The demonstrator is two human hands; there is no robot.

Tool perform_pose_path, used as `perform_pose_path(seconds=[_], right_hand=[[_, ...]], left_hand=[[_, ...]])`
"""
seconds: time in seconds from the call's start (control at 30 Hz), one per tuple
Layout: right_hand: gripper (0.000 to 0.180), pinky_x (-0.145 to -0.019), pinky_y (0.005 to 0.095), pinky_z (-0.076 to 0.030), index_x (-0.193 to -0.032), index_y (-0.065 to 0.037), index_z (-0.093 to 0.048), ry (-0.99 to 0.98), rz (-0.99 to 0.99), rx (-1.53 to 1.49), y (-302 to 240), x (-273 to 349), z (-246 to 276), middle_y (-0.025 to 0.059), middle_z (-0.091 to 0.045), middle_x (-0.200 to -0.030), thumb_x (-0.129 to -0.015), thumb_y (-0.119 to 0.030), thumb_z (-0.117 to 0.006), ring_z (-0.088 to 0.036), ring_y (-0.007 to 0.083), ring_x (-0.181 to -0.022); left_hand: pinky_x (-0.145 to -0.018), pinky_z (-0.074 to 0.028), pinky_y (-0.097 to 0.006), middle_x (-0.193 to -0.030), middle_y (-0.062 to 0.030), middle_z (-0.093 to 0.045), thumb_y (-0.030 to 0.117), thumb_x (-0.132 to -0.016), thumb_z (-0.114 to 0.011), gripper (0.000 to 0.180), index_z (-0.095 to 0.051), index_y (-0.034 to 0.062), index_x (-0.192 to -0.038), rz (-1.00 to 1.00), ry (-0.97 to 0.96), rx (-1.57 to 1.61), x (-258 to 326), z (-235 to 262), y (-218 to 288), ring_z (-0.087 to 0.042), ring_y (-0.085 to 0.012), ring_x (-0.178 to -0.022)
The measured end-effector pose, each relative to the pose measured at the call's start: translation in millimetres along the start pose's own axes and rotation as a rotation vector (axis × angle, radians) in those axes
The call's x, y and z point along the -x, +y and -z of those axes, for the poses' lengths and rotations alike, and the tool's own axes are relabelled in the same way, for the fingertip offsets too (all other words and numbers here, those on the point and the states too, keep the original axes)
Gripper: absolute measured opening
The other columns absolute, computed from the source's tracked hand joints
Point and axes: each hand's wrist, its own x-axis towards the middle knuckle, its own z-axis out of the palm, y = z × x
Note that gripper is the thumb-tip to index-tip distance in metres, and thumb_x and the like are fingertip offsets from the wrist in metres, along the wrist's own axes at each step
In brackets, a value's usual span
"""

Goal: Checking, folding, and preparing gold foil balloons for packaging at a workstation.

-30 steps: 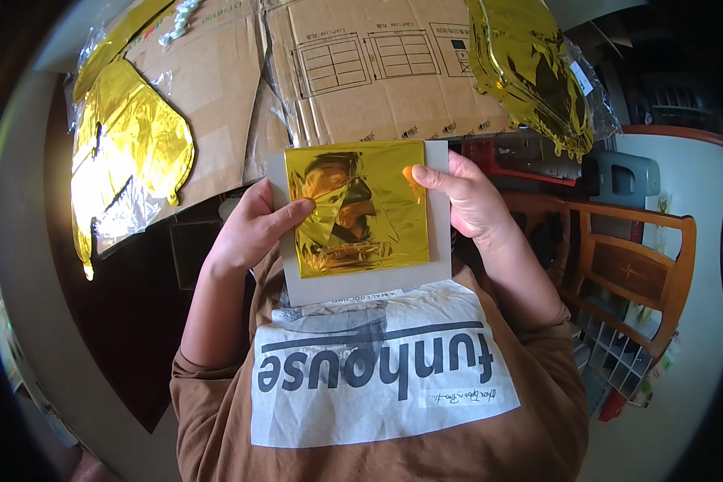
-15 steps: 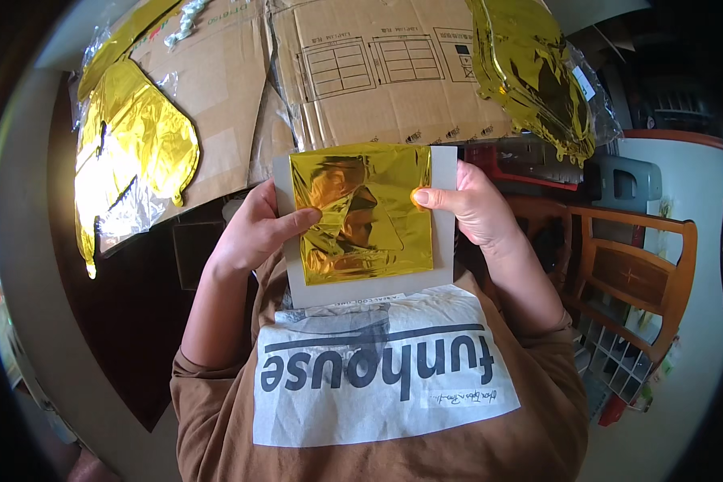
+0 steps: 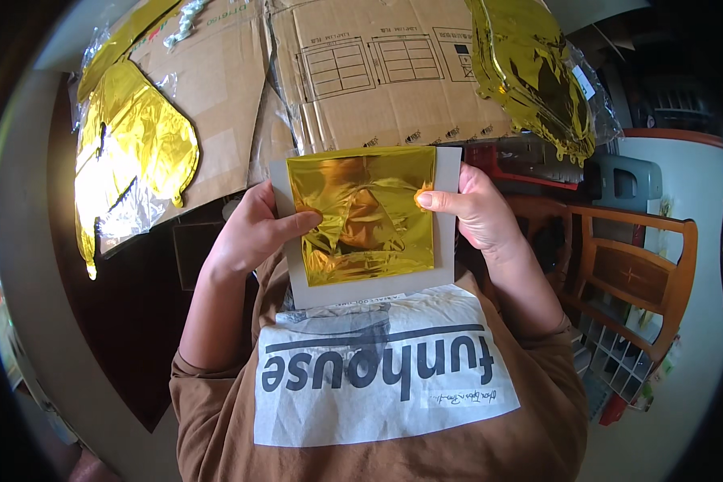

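Between my two hands is a flat grey card (image 3: 446, 241) with a folded gold foil sheet (image 3: 377, 257) lying over it, probably a flat foil balloon. My left hand (image 3: 261, 225) grips the left edge, its thumb pressed on the foil and its fingers mostly hidden behind the card. My right hand (image 3: 470, 205) pinches the right edge the same way, thumb on the foil's right side. A creased triangular fold shows in the middle of the foil. The card's lower edge is close to my shirt front.
Flattened brown cardboard (image 3: 377, 108) covers the table ahead. Shiny gold foil balloons (image 3: 149, 132) hang over its left edge; another gold foil pile (image 3: 530, 88) with clear plastic is at the right. A wooden chair (image 3: 631, 265) and a grey-green stool (image 3: 622, 181) stand right.
The foil's surface looks slightly smoother and tauter, with its central fold and reflections altered. My hands have barely moved and keep hold of the card's sides.
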Motion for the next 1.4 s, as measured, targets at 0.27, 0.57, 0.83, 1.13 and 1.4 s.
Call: perform_pose_path(seconds=[0.27, 0.57, 0.83, 1.13, 1.4], right_hand=[[0.058, -0.104, 0.0297, -0.043, -0.138, 0.0, -0.047, 0.068, 0.084, -0.117, -1.1, -5.9, -8.4, 0.0094, -0.064, -0.125, -0.088, -0.007, -0.076, -0.059, 0.0144, -0.115], [0.048, -0.101, 0.0316, -0.047, -0.132, 0.0, -0.053, 0.06, 0.078, -0.107, 2.5, -4.9, -5.7, 0.0088, -0.064, -0.123, -0.087, 0.003, -0.071, -0.061, 0.0145, -0.112], [0.051, -0.095, 0.0271, -0.049, -0.135, 0.0, -0.05, 0.037, 0.127, -0.068, -5.7, 1.0, -10.8, 0.0054, -0.064, -0.115, -0.087, 0.007, -0.067, -0.061, 0.0107, -0.102], [0.06, -0.097, 0.0261, -0.047, -0.142, 0.0, -0.044, 0.028, 0.152, -0.037, -7.6, 4.2, -10.3, 0.0048, -0.059, -0.12, -0.086, 0.008, -0.065, -0.057, 0.0094, -0.108], [0.068, -0.103, 0.0273, -0.044, -0.148, 0.002, -0.038, 0.036, 0.167, -0.006, -7.3, 2.6, -8.2, 0.007, -0.057, -0.128, -0.085, 0.007, -0.064, -0.056, 0.0104, -0.115]], left_hand=[[-0.091, -0.053, -0.03, -0.113, -0.008, -0.071, 0.0, -0.091, -0.067, 0.036, -0.058, -0.0046, -0.126, -0.064, -0.098, 0.032, -1.2, -1.3, 1.1, -0.065, -0.0126, -0.1], [-0.097, -0.051, -0.032, -0.123, -0.0091, -0.066, -0.003, -0.093, -0.064, 0.047, -0.047, -0.0039, -0.137, -0.055, -0.095, 0.04, 5.5, 1.2, -3.9, -0.063, -0.0148, -0.11], [-0.104, -0.047, -0.034, -0.138, -0.0137, -0.054, -0.005, -0.088, -0.067, 0.086, -0.016, -0.0022, -0.157, -0.207, 0.001, -0.013, 8.7, -8.6, -1.6, -0.058, -0.0188, -0.121], [-0.101, -0.049, -0.034, -0.136, -0.0174, -0.055, -0.014, -0.087, -0.063, 0.1, 0.001, 0.0066, -0.161, -0.278, 0.019, -0.006, 15.4, -17.6, 6.3, -0.059, -0.0178, -0.119], [-0.1, -0.049, -0.03, -0.149, -0.0144, -0.047, -0.006, -0.091, -0.068, 0.087, -0.016, 0.004, -0.16, -0.35, -0.066, -0.061, 10.3, -6.4, -0.2, -0.058, -0.0157, -0.123]])
